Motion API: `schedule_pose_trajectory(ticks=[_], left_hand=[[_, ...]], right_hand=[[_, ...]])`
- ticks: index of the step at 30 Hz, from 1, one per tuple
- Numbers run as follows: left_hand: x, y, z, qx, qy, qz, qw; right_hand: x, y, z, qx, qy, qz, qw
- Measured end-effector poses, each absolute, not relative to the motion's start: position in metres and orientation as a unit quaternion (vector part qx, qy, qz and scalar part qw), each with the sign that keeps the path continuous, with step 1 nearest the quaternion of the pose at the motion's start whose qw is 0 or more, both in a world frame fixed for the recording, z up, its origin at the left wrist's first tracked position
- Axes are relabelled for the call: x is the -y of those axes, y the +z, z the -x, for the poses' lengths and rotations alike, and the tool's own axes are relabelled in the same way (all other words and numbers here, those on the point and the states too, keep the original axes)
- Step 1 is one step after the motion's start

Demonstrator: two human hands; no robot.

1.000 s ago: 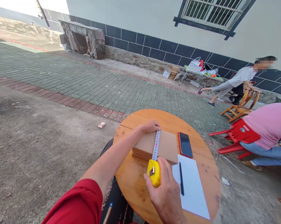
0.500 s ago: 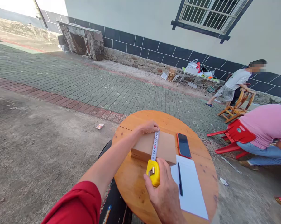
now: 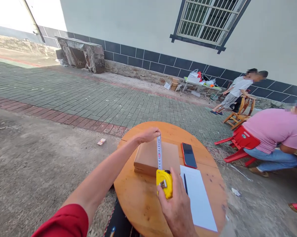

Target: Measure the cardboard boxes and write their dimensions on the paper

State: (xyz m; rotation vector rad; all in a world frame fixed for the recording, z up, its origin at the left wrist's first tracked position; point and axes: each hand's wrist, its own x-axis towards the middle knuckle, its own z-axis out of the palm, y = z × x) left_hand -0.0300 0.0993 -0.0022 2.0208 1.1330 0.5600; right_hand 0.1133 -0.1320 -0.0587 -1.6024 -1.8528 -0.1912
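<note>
A brown cardboard box (image 3: 170, 154) lies flat on the round wooden table (image 3: 143, 210). Across its top runs the white blade (image 3: 159, 153) of a yellow tape measure (image 3: 164, 185). At the box's far edge, my left hand (image 3: 150, 134) pinches the end of the blade. My right hand (image 3: 176, 202) grips the tape measure's case near the close side of the box, thumb on its left and fingers on its right. Right of the box lie a phone (image 3: 189, 155) with a red edge and a white sheet of paper (image 3: 202, 200). A dark pen (image 3: 185, 183) rests on the sheet, partly behind my right hand.
At the right, a person in a pink shirt (image 3: 277, 128) sits on a red plastic chair (image 3: 244, 140). Farther back, people stand by a wooden chair (image 3: 241, 112). A cluttered folding table (image 3: 202, 84) stands along the wall. A small box (image 3: 101, 142) lies on the ground.
The view has shifted, so the table sits slightly farther left. My left hand appears slightly raised at the box's far edge. Both hands keep hold of the tape measure; the box stays on the table.
</note>
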Motion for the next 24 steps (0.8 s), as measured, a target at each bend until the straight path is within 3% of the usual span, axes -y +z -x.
schedule_pose_trajectory(ticks=[8,16,24], left_hand=[[0.026,0.006,0.057,-0.455,0.394,-0.71,0.364],[0.146,-0.073,0.051,-0.525,0.461,-0.597,0.393],[0.177,-0.13,0.082,-0.56,0.47,-0.525,0.435]], right_hand=[[0.154,-0.062,-0.134,0.727,-0.043,0.577,0.37],[0.183,-0.091,-0.127,0.771,0.048,0.509,0.379],[0.207,-0.126,-0.138,0.671,0.124,0.597,0.423]])
